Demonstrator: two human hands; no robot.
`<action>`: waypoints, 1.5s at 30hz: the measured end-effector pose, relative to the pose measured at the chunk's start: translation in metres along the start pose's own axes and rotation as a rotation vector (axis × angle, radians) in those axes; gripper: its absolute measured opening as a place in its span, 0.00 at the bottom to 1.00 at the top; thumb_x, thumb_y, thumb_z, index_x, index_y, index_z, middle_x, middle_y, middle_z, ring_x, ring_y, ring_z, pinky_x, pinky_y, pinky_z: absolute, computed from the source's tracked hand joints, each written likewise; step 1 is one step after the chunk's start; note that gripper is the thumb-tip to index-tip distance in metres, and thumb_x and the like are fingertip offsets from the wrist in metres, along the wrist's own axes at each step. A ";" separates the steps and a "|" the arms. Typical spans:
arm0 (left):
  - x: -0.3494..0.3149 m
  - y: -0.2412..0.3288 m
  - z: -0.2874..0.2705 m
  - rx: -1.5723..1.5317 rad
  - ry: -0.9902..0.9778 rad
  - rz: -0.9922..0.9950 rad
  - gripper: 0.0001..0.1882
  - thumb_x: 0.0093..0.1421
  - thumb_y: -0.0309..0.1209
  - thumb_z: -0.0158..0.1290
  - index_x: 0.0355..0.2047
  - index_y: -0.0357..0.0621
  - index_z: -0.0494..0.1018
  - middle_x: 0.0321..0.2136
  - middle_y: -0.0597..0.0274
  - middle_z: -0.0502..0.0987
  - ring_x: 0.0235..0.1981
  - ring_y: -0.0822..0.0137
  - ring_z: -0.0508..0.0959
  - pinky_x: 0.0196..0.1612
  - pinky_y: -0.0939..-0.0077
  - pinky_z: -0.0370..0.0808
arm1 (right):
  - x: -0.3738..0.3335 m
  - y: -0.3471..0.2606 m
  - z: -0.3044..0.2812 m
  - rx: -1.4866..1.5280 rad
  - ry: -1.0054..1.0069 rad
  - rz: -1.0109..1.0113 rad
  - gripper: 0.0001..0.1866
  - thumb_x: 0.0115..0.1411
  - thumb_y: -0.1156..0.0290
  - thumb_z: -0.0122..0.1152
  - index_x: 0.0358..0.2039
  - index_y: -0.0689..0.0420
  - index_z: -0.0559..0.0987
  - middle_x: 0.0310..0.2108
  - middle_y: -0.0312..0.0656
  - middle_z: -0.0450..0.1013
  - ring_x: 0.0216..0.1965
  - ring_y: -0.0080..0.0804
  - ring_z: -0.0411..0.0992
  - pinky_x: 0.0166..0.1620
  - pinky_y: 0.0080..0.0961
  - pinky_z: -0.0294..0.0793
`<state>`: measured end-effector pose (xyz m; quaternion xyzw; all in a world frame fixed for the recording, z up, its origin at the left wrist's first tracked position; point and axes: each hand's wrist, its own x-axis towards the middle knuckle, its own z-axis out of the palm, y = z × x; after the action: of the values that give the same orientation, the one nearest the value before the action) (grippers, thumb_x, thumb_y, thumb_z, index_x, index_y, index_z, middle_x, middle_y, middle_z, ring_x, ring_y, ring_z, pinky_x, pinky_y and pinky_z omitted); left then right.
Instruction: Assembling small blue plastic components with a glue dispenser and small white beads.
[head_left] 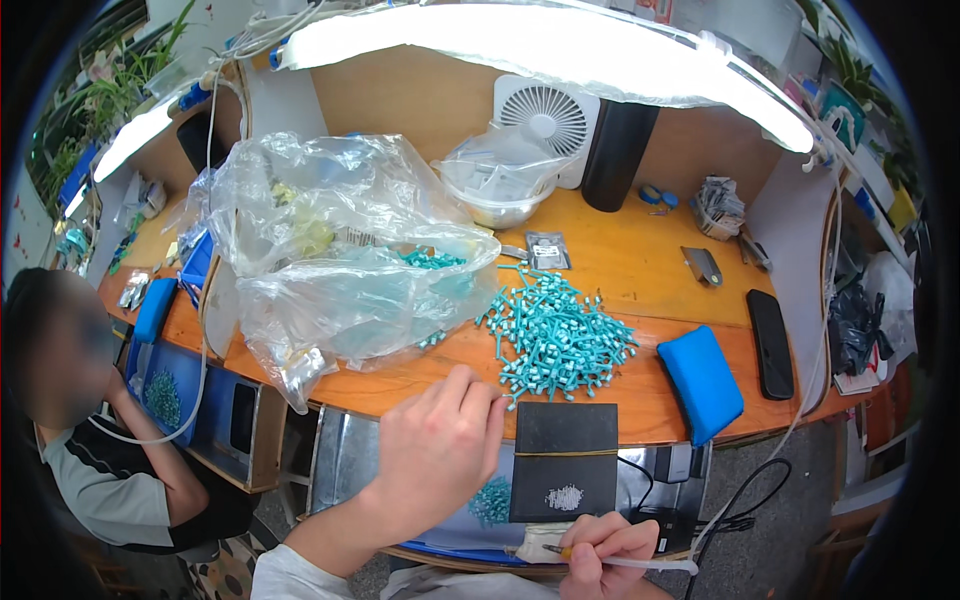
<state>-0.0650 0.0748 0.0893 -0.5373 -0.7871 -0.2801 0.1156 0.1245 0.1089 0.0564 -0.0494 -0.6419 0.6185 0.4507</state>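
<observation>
My left hand [440,450] hovers at the desk's front edge, fingers pinched together beside a pile of small teal pin-like parts [565,335]. Whatever is between its fingertips is too small to make out. Lower right, my right hand [608,555] grips a thin pen-like tool [568,552] with a pale flexible tube [660,565] trailing from it. The tool's tip points left, over a whitish pad [535,543]. Between my hands lies a flat black board [567,425] with a tan band around it. Tiny white pieces [565,497] are heaped on its near part.
A large clear plastic bag [350,290] holding teal parts covers the desk's left. More teal parts [490,502] lie in the open drawer below. A blue pouch [700,385] and black phone [769,345] sit right. A co-worker [120,470] sits far left.
</observation>
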 end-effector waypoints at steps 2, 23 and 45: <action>-0.001 -0.002 -0.004 -0.021 0.006 -0.019 0.03 0.47 0.27 0.55 0.20 0.44 0.71 0.19 0.66 0.69 0.16 0.66 0.72 0.18 0.76 0.66 | -0.002 0.001 -0.001 -0.009 0.007 0.044 0.08 0.53 0.84 0.45 0.28 0.59 0.57 0.20 0.43 0.60 0.17 0.23 0.58 0.20 0.19 0.60; -0.041 0.036 -0.029 -0.771 0.208 0.235 0.09 0.41 0.22 0.59 0.25 0.40 0.73 0.21 0.59 0.73 0.19 0.67 0.73 0.20 0.80 0.69 | -0.003 -0.022 0.003 -0.131 -0.122 0.391 0.10 0.59 0.77 0.44 0.40 0.63 0.59 0.29 0.40 0.67 0.26 0.18 0.64 0.29 0.13 0.66; -0.055 0.011 -0.041 -1.212 -0.422 -0.038 0.05 0.46 0.20 0.56 0.26 0.36 0.74 0.26 0.61 0.73 0.17 0.77 0.66 0.19 0.86 0.62 | 0.015 -0.045 0.001 -0.443 -0.403 0.342 0.08 0.50 0.79 0.57 0.31 0.63 0.70 0.21 0.45 0.70 0.18 0.33 0.69 0.21 0.22 0.66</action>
<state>-0.0379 0.0118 0.1001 -0.5370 -0.5044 -0.5654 -0.3709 0.1373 0.1070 0.1022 -0.1299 -0.8191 0.5279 0.1830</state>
